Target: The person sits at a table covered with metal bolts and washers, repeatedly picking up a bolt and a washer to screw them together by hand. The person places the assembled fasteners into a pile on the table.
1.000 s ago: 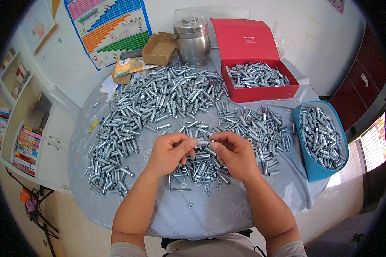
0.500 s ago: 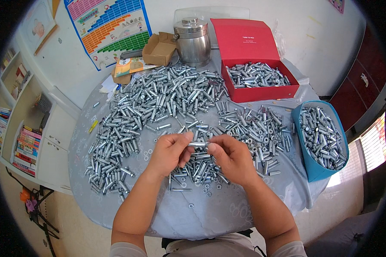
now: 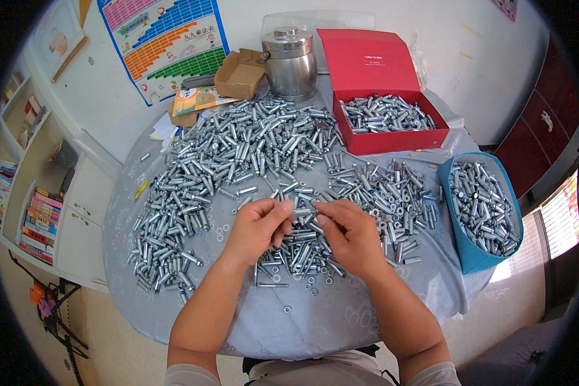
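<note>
Over the near middle of the table, my left hand (image 3: 260,230) pinches a silver expansion bolt (image 3: 302,212) between thumb and fingers. The bolt lies roughly level, pointing to the right. Thumb and forefinger of my right hand (image 3: 350,233) are closed at its right end, and whether a washer or nut sits there is too small to tell. Beneath the hands lies a heap of metal bolts and sleeves (image 3: 300,252). Loose washers (image 3: 311,284) are scattered in front of it.
A large pile of expansion bolts (image 3: 238,145) covers the table's left and back. Further right are loose sleeves and washers (image 3: 392,199), an open red box (image 3: 392,143) of bolts and a teal bin (image 3: 484,258) full of them. A steel pot (image 3: 289,67) and cardboard box (image 3: 239,74) stand behind.
The fingers have shifted slightly on the bolt, and my right fingertips have moved a little to the right along it. Everything else stays in place.
</note>
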Demonstrator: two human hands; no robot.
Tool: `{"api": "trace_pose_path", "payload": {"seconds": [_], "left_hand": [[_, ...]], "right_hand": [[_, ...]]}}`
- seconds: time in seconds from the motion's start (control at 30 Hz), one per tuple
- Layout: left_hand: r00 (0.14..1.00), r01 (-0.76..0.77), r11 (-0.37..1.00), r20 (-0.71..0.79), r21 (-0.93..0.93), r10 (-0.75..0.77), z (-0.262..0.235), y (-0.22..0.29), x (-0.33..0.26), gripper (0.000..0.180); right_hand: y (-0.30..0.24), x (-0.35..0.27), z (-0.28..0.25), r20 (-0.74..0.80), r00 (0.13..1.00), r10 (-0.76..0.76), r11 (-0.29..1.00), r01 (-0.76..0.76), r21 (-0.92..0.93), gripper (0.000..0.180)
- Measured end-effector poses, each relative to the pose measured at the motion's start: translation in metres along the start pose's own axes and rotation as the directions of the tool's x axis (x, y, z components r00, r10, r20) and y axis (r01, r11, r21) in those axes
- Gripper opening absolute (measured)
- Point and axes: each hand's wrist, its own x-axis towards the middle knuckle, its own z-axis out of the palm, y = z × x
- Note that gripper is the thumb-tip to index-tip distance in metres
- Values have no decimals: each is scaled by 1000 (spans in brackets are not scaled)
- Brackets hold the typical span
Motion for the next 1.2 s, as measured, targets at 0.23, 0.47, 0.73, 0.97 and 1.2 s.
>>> {"api": "trace_pose_path", "payload": {"seconds": [0.23,0.47,0.73,0.97,1.2], "left_hand": [[997,-69,997,25,-47,71,3,-6,1,12],[997,-16,1000,74,-12,17,1,-1,0,14],[989,-138,730,58,670,133,-23,20,-7,21],[911,-93,301,-41,949,411,-64,34,29,19],[979,-59,170,24,984,203,-68,7,61,26]], "right_hand": [[-8,-2,4,-2,1000,8,1000,-8,-30,27],[-10,0,-5,44,989,141,990,-141,7,21],[-5,2,-11,-89,989,120,973,-135,-188,14],[-4,2,-6,-170,975,144,973,-171,-157,13],[-1,0,-2,-140,981,132,983,-147,-107,14]]}}
